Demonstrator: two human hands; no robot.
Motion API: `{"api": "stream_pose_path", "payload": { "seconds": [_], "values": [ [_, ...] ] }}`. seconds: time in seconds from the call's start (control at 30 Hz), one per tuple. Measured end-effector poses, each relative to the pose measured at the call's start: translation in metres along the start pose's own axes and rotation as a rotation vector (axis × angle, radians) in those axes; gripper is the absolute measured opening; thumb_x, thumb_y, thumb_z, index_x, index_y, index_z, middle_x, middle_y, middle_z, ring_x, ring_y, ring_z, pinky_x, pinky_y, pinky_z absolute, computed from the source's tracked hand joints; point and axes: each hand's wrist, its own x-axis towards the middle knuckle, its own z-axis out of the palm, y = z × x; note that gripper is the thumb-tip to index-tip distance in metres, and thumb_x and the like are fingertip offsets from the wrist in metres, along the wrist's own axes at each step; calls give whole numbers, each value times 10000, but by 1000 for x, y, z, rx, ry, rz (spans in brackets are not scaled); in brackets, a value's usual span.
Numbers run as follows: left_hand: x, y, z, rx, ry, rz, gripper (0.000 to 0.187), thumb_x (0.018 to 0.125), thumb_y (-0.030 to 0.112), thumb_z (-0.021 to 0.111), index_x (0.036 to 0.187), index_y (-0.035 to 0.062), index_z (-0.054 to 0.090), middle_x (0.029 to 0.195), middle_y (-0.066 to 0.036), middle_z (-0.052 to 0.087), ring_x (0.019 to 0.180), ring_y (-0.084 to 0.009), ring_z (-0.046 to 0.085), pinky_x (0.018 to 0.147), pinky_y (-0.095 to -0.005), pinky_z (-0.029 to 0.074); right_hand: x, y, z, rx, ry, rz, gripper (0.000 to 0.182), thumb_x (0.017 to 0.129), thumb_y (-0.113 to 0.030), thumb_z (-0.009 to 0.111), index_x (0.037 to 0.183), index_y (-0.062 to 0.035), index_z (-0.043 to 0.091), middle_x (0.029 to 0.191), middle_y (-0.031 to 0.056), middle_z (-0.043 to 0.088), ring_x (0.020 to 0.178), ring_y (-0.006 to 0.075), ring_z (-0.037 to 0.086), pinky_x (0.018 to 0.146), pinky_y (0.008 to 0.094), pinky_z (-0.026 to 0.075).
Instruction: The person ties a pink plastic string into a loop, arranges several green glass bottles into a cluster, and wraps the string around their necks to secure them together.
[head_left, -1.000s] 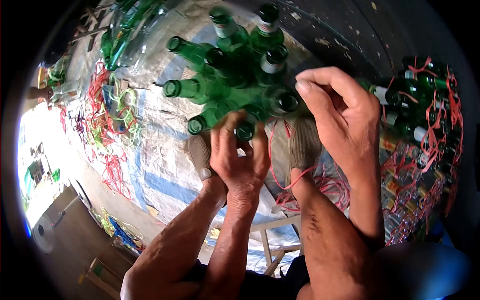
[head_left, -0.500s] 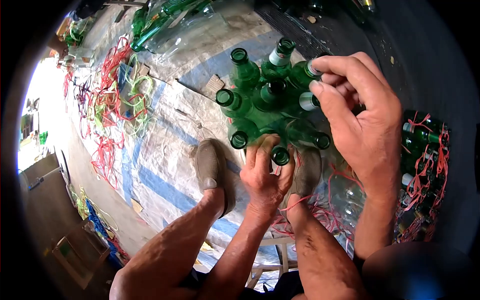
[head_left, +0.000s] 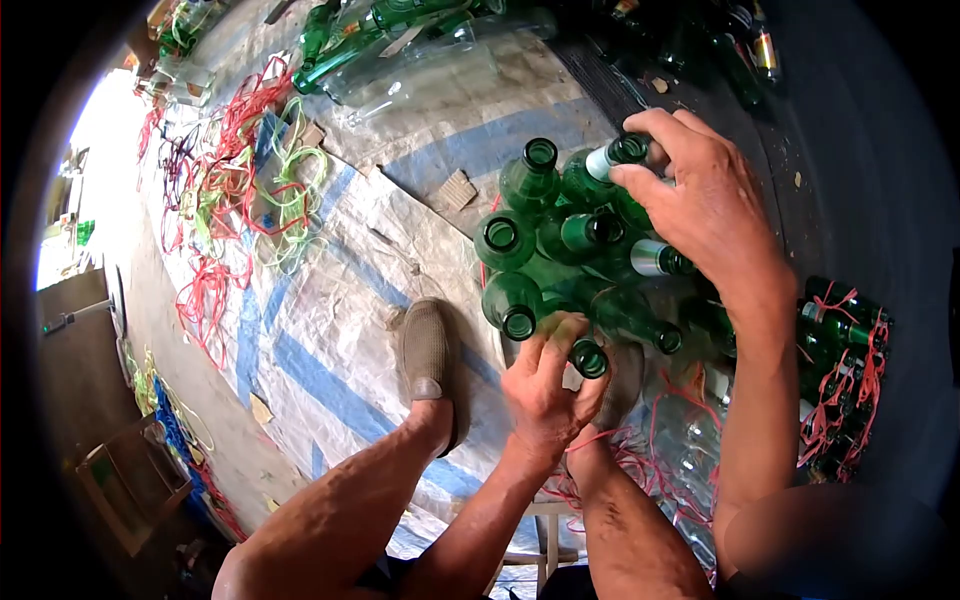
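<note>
A cluster of upright green glass bottles (head_left: 503, 236) stands between my feet, packed side by side, some with pale neck labels. My left hand (head_left: 545, 385) is at the near side of the cluster, its fingers closed around a green bottle (head_left: 588, 358) just below the mouth. At the far right of the cluster, my right hand (head_left: 705, 195) has its thumb and fingers curled about the neck of a pale-labelled green bottle (head_left: 628, 150). Its other fingertips are hidden behind the bottle and hand. A strip of red twine shows along the cluster's left side.
Tangled red and green twine (head_left: 225, 180) lies at the left on the white-and-blue sheet (head_left: 340, 375). Loose bottles (head_left: 400, 50) lie at the back. Bottles bundled with red twine (head_left: 845, 350) are at the right. Red strands (head_left: 685, 400) lie near my right foot.
The view has shifted, so the cluster appears lower and further right. My right hand's fingers have moved onto the neck of a bottle. My left hand keeps its grip on the near bottle.
</note>
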Motion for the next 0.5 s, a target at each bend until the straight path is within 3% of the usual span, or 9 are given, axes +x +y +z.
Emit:
{"api": "stream_pose_path", "payload": {
  "seconds": [0.2,0.5],
  "values": [
    [0,-1,-1,-46,-27,-38,399,742,26,797,1110,24,645,1070,-138,674,864,-277,694,688,-331,575,10,-1,14,-149,-113,82,242,845,-176,744,1025,-45,651,905,201,716,903,432,671,806,507,506],
    [4,-1,-2,-65,-10,-9,406,731,30,800,1108,17,649,1068,-151,679,872,-301,695,730,-354,573,8,11,27,-63,9,-155,222,854,-123,735,1020,-55,604,887,146,699,874,392,656,756,496,444]
  ]
}}
